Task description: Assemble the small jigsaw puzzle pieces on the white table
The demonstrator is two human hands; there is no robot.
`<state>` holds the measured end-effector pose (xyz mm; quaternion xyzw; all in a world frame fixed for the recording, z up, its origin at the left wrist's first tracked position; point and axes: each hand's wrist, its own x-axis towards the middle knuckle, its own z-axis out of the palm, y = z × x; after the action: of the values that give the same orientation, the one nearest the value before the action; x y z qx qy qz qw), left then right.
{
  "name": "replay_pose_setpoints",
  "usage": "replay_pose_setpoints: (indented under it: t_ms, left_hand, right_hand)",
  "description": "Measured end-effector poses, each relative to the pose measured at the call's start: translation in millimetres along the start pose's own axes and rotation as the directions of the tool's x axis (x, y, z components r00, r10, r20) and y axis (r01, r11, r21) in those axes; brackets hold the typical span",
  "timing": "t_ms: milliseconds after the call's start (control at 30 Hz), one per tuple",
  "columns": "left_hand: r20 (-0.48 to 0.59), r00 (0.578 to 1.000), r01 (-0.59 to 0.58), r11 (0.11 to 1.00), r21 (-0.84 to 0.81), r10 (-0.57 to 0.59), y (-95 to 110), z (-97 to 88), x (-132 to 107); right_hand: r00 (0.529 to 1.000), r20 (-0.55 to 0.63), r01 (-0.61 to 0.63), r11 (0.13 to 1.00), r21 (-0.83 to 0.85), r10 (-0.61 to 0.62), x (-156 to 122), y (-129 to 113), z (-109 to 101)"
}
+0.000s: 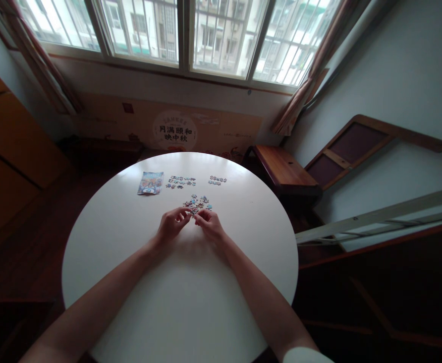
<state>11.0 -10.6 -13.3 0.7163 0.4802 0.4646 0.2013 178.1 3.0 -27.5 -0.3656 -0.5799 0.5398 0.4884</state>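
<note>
My left hand (173, 223) and my right hand (209, 222) meet at the near edge of a loose heap of jigsaw puzzle pieces (200, 205). The fingertips of each are pinched together, almost touching the other hand's. A small jigsaw puzzle piece (194, 213) shows between them, too small to make out its picture. Beyond the heap, several pieces (181, 180) lie sorted in rows. A smaller group of pieces (217, 180) is laid out to their right. At the left lies a printed picture packet (151, 183), flat on the white round table (160, 312).
A wooden bench (283, 169) stands past the table's far right side, near a wall-side wooden frame (349, 146). Barred windows (221, 38) and a printed cardboard panel (213, 118) are at the back. An orange-brown cabinet (12, 136) is on the left.
</note>
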Motion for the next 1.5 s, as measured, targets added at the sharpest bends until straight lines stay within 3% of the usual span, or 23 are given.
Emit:
replay_pose_setpoints:
  t_ms: [400,633,1300,1500]
  left_hand:
    - [-0.034,0.999,-0.027,0.999,-0.036,0.026,-2.2,2.6,1.3]
    - [0.023,0.997,-0.070,0.997,-0.021,0.070,-2.0,2.4,0.6]
    - [0.032,0.961,-0.275,0.940,0.200,0.274,7.4,-5.2,-0.6]
    - [0.037,0.943,-0.330,0.910,0.250,0.331,11.6,-6.2,0.0]
  right_hand:
    - [0.997,-0.070,0.009,0.998,-0.057,-0.013,-0.9,-5.2,1.8]
    - [0.995,-0.100,0.008,0.999,-0.039,-0.012,-1.4,-10.6,5.4]
    - [0.998,-0.057,-0.009,0.999,-0.053,0.006,-0.8,-9.1,2.4]
    - [0.995,-0.103,-0.007,0.998,-0.057,0.001,-3.7,-14.5,4.2]
